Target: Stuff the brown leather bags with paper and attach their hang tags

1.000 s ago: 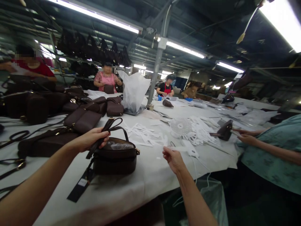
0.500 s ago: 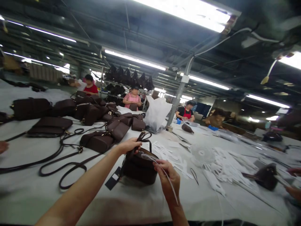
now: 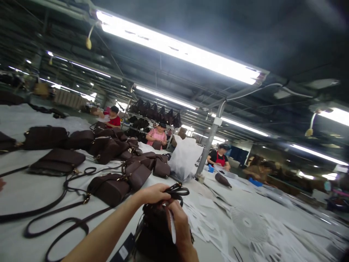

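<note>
A dark brown handbag [image 3: 152, 236] stands at the near edge of the table, low in the head view. My left hand [image 3: 155, 193] is closed round its bunched strap [image 3: 178, 190] above the bag's top. Close against it, my right hand [image 3: 180, 223] has its fingers closed on a narrow white strip [image 3: 172, 227], which runs down across the hand. A black hang tag [image 3: 123, 251] with a white label lies at the bag's left side. The bag's opening is mostly hidden behind my hands.
Several brown bags [image 3: 109, 189] with long straps cover the table's left side. White paper strips [image 3: 209, 227] and a round fan [image 3: 247, 222] lie to the right. A white plastic bag [image 3: 185, 156] stands by a metal post [image 3: 209, 149]. Several co-workers sit beyond.
My right hand has moved left and up to the bag's top, beside my left hand, with the white strip. The bag sits lower in view, and the camera has tipped upward.
</note>
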Available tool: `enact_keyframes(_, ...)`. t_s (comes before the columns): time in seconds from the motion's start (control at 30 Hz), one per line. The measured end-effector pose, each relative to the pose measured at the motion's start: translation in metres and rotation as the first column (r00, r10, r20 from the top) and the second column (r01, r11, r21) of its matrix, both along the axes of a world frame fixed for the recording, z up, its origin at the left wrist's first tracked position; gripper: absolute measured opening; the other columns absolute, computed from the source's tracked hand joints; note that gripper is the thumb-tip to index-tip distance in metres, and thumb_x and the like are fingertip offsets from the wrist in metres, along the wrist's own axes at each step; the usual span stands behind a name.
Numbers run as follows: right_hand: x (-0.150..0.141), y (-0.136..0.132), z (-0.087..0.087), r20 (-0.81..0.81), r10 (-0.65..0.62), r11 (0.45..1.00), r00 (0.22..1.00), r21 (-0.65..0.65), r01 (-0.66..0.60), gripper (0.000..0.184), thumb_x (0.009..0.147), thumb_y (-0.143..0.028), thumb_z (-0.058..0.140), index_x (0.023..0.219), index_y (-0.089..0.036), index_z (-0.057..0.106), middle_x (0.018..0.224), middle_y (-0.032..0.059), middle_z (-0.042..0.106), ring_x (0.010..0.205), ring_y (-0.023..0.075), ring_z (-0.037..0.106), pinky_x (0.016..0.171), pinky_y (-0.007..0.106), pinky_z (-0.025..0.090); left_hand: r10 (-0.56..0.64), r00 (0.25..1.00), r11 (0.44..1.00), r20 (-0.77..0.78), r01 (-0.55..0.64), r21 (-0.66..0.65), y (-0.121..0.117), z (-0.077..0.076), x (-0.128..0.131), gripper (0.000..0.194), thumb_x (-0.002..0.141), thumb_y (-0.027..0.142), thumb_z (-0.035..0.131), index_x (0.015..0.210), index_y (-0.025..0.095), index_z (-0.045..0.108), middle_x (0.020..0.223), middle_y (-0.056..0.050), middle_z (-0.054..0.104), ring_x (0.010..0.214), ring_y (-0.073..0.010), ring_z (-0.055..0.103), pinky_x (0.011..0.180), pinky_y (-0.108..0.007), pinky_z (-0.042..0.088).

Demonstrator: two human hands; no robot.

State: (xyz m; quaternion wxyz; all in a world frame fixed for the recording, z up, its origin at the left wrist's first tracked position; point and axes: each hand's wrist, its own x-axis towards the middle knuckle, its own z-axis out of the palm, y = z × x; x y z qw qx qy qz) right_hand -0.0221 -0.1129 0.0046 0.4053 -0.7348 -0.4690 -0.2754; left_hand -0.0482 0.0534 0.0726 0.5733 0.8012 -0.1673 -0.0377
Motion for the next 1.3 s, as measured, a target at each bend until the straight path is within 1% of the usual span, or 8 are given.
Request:
enact_keyframes(0.37, 0.014, 0.006, -0.033, -0.049, 0.029, 0.991, 0.998, 0.135, -0.022, 0.018, 0.091, -0.029, 0.047, 0.078, -0.026, 0.060, 0.093, 0.0031, 0.068, 0.081, 0.0205, 0.066, 0.074, 0.029, 0.054, -0.057, 0.988, 0.997, -0.145, 0.063, 0.035, 0.013, -0.007, -0.010, 0.025, 0.069, 0.025, 0.054, 0.093, 0.019, 0.057, 0.060, 0.004, 0.054, 0.040, -0.0080, 0.039, 0.043, -0.020, 0.028)
enact_keyframes(0.63, 0.000, 0.005, -0.009, -0.049, -0.011, 0.991, 0.999, 0.135, 0.018, 0.022, 0.093, -0.029, 0.047, 0.078, -0.021, 0.062, 0.081, 0.0031, 0.065, 0.074, 0.0163, 0.063, 0.067, 0.024, 0.049, 0.112, 0.993, 0.989, 0.044, -0.116, 0.094, 0.001, -0.017, -0.002, 0.018, 0.077, 0.028, 0.050, 0.088, 0.015, 0.058, 0.056, 0.005, 0.043, 0.046, -0.0094, 0.039, 0.045, -0.020, 0.030)
enact_keyframes(0.77, -0.013, -0.001, 0.001, -0.141, -0.089, 0.978, 0.986, 0.174, 0.113, 0.022, 0.091, -0.034, 0.051, 0.083, -0.021, 0.067, 0.089, 0.0066, 0.065, 0.080, 0.0185, 0.063, 0.072, 0.028, 0.051, 0.206, 0.935, 0.896, 0.287, -0.299, 0.329, -0.005, -0.019, 0.002, 0.014, 0.079, 0.018, 0.047, 0.082, 0.014, 0.061, 0.069, -0.001, 0.057, 0.065, -0.0154, 0.053, 0.059, -0.023, 0.039)
enact_keyframes(0.9, -0.025, -0.004, 0.012, -0.482, 0.151, 0.947, 0.863, 0.322, 0.014, 0.025, 0.089, -0.043, 0.053, 0.088, -0.020, 0.062, 0.081, 0.0045, 0.065, 0.070, 0.0169, 0.065, 0.055, 0.025, 0.055, 0.075, 0.899, 0.786, 0.431, -0.319, 0.529, -0.016, -0.022, -0.004, 0.021, 0.085, 0.021, 0.047, 0.095, 0.016, 0.065, 0.091, -0.007, 0.067, 0.083, -0.0203, 0.059, 0.072, -0.026, 0.043)
enact_keyframes(0.97, -0.028, -0.006, 0.022, -0.581, 0.231, 0.930, 0.781, 0.369, -0.001, 0.028, 0.088, -0.047, 0.054, 0.086, -0.019, 0.056, 0.078, 0.0027, 0.065, 0.064, 0.0157, 0.065, 0.050, 0.024, 0.055, 0.024, 0.887, 0.771, 0.461, -0.310, 0.557, -0.024, -0.025, -0.010, 0.035, 0.089, 0.023, 0.042, 0.121, 0.017, 0.056, 0.099, -0.008, 0.068, 0.086, -0.0207, 0.061, 0.073, -0.027, 0.045)
enact_keyframes(1.07, -0.028, -0.012, 0.042, -0.656, 0.215, 0.933, 0.724, 0.356, 0.046, 0.031, 0.084, -0.048, 0.057, 0.095, -0.020, 0.052, 0.066, -0.0025, 0.062, 0.049, 0.0136, 0.062, 0.042, 0.023, 0.053, 0.031, 0.862, 0.715, 0.506, -0.373, 0.592, -0.035, -0.028, -0.017, 0.060, 0.090, 0.018, 0.038, 0.148, 0.017, 0.020, 0.100, -0.010, 0.068, 0.085, -0.0218, 0.064, 0.071, -0.029, 0.047)
enact_keyframes(1.2, -0.021, -0.022, 0.066, -0.790, 0.092, 0.986, 0.606, 0.159, 0.058, 0.053, 0.077, -0.027, 0.061, 0.126, -0.016, 0.042, 0.058, -0.0059, 0.061, 0.043, 0.0144, 0.061, 0.036, 0.022, 0.051, -0.018, 0.840, 0.627, 0.542, -0.413, 0.661, -0.039, -0.031, -0.020, 0.085, 0.080, 0.007, 0.042, 0.150, 0.014, -0.006, 0.097, -0.010, 0.069, 0.080, -0.0219, 0.066, 0.067, -0.027, 0.047)
enact_keyframes(1.3, -0.018, -0.025, 0.073, -0.844, 0.020, 1.000, 0.536, 0.016, -0.013, 0.043, 0.069, -0.009, 0.057, 0.112, -0.013, 0.055, 0.057, -0.0041, 0.063, 0.048, 0.0146, 0.064, 0.042, 0.022, 0.055, -0.033, 0.827, 0.587, 0.561, -0.438, 0.681, -0.038, -0.033, -0.021, 0.092, 0.076, 0.003, 0.043, 0.149, 0.013, -0.014, 0.099, -0.011, 0.070, 0.077, -0.0211, 0.066, 0.065, -0.026, 0.046)
